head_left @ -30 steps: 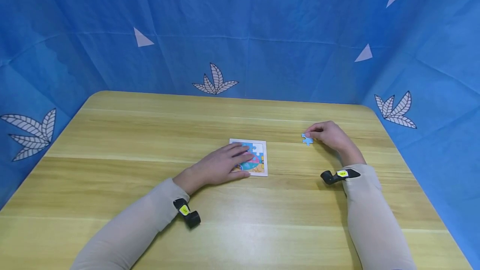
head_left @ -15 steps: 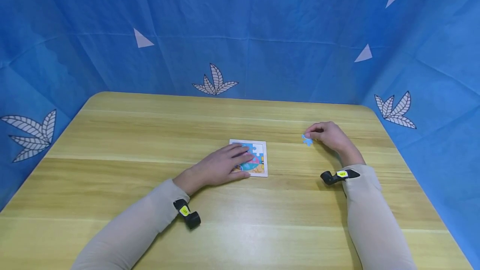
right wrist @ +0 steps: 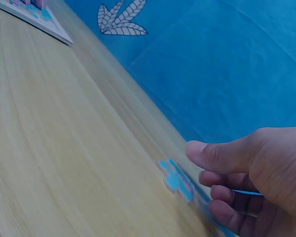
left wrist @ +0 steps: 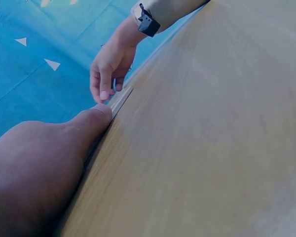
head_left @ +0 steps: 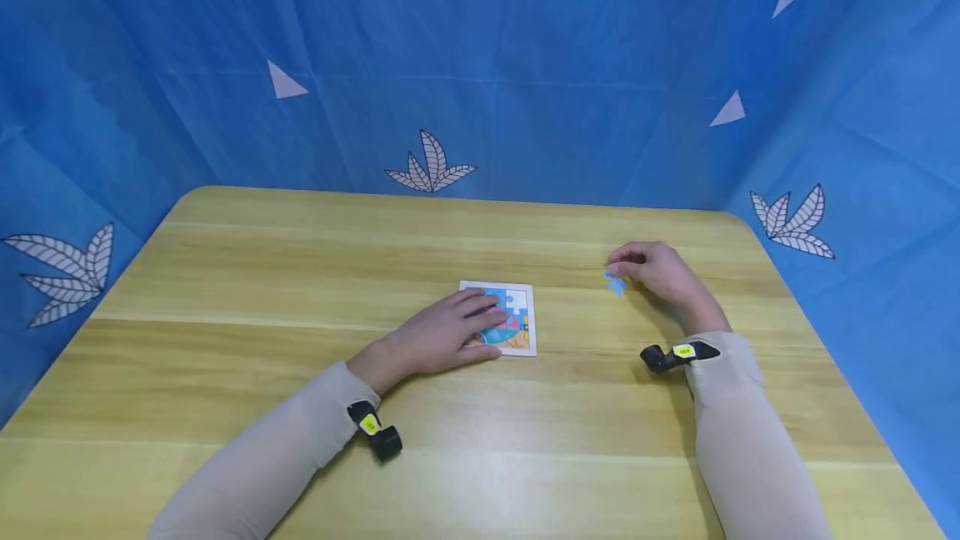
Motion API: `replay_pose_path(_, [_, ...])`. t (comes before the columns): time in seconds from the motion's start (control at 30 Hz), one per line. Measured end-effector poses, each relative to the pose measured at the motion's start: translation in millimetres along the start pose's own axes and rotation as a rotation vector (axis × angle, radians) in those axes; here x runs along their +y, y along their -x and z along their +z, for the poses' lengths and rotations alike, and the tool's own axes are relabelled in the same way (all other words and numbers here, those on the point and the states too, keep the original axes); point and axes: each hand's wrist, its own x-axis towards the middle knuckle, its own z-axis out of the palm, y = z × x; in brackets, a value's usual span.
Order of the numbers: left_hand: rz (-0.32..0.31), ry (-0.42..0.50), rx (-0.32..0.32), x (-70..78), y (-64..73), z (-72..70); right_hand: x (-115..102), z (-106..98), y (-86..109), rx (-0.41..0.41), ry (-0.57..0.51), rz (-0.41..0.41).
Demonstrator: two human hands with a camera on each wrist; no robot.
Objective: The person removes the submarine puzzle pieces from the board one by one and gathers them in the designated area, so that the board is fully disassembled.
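as left fingers [head_left: 486, 321] spread over a puzzle [head_left: 516, 300], right fingers [right wrist: 227, 179] curl (hold unclear) at a blue piece [right wrist: 175, 180]

Blue cloth [head_left: 570, 32] with white triangles [head_left: 285, 82] and leaves [head_left: 432, 165] hangs behind and beside the glossy wooden table [head_left: 240, 273].

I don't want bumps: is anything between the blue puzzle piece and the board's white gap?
Nothing visible: only tabletop and the board's rim separate the piece and gap; the left hand rests beside the gap.
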Motion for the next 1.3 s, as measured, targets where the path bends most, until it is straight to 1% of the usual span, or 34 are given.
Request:
replay_pose_path(0.13, [0.014,-0.001,0.018,-0.6,-0.4,-0.2,-10,0,-1.1,0.015,0.028,-0.032])
replay_pose_path(0.3, [0.027,0.011,0.043,-1.6,0.0,-0.1,-25,6,-1.1,0.008,0.036,-0.071])
replay_pose_path(0.43, [0.01,0.009,0.05,-4.4,1.1,0.0,-35,12,-2.5,0.006,0.043,-0.112])
replay_pose_path(0.67, [-0.025,0.024,0.046,-8.4,9.7,-1.1,-53,26,-3.6,-0.01,0.047,-0.177])
replay_pose_path(0.77, [-0.013,0.014,0.049,-9.4,13.0,-0.8,-61,32,-2.4,-0.024,0.039,-0.19])
replay_pose_path(0.97, [0.028,-0.004,0.061,-9.9,19.2,-0.9,-74,45,-1.3,-0.049,0.062,-0.229])
replay_pose_path(1.1, [0.037,0.005,0.077,-9.8,20.3,-1.0,-82,53,-0.9,-0.06,0.09,-0.263])
replay_pose_path(1.17, [0.043,0.012,0.084,-9.6,20.4,-1.4,-85,57,-0.9,-0.062,0.109,-0.292])
replay_pose_path(1.3, [0.061,0.032,0.091,-9.2,20.6,-2.8,-90,64,0.6,-0.058,0.12,-0.334])
